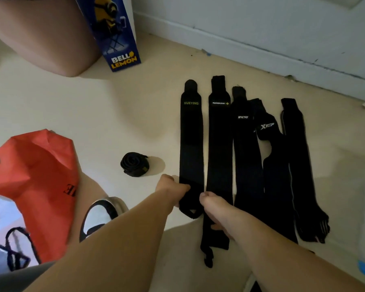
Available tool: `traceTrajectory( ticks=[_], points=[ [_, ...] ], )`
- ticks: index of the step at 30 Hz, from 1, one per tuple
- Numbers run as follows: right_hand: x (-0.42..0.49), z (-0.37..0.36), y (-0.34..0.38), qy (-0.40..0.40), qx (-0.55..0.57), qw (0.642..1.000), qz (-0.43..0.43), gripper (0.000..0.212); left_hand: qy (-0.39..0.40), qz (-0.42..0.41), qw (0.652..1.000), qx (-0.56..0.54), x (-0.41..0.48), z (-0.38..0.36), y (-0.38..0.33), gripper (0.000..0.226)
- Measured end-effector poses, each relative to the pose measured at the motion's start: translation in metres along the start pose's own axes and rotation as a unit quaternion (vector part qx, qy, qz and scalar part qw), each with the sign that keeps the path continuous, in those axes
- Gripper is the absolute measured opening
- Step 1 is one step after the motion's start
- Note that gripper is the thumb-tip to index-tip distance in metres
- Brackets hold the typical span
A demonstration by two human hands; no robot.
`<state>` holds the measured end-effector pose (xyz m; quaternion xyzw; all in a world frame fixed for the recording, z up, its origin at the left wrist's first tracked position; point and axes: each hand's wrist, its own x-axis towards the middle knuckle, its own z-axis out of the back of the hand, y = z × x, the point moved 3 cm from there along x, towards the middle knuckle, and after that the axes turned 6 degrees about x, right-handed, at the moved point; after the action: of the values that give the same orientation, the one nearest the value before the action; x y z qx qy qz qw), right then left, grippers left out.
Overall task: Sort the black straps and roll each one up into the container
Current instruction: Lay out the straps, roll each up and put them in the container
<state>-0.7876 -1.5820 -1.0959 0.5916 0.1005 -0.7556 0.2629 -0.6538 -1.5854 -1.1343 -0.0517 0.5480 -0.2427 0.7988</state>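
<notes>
Both forearms reach forward from the bottom of the view, and the two hands meet at the near end of the leftmost strap (191, 144). The left hand (173, 186) curls round its left edge and the right hand (211, 204) grips its right edge, partly lying over the second strap (219, 144). Between them the strap's end is folded up into a small loop. This strap is black and flat, with "XUEYING" printed in green near its far, rounded tip. It lies lengthwise on the pale floor (114, 123), the first in a row of five black straps laid side by side; the fourth strap (274, 175) reads "XTEP". Left of the hands sits a rolled strap (134, 164), coiled tight, with an orange bag (36, 165) further left. Beyond stand a blue box (116, 34) and a pinkish tub (46, 39).
</notes>
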Motion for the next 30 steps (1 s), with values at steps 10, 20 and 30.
traceTrajectory(
  ticks=[10, 20, 30],
  points=[
    [0.004, 0.009, 0.002, -0.003, 0.028, 0.998, 0.059, 0.050, 0.071, -0.007, 0.997, -0.017, -0.010, -0.018, -0.026, 0.016],
    [-0.064, 0.038, 0.061, -0.018, 0.303, 0.945, 0.120, 0.037, 0.048, -0.102, 0.976, -0.188, -0.090, 0.054, -0.092, 0.018],
    [-0.253, 0.082, 0.113, -0.047, 0.374, 0.884, 0.276, 0.019, 0.025, -0.304, 0.942, -0.140, -0.245, 0.153, -0.151, 0.034]
  ],
)
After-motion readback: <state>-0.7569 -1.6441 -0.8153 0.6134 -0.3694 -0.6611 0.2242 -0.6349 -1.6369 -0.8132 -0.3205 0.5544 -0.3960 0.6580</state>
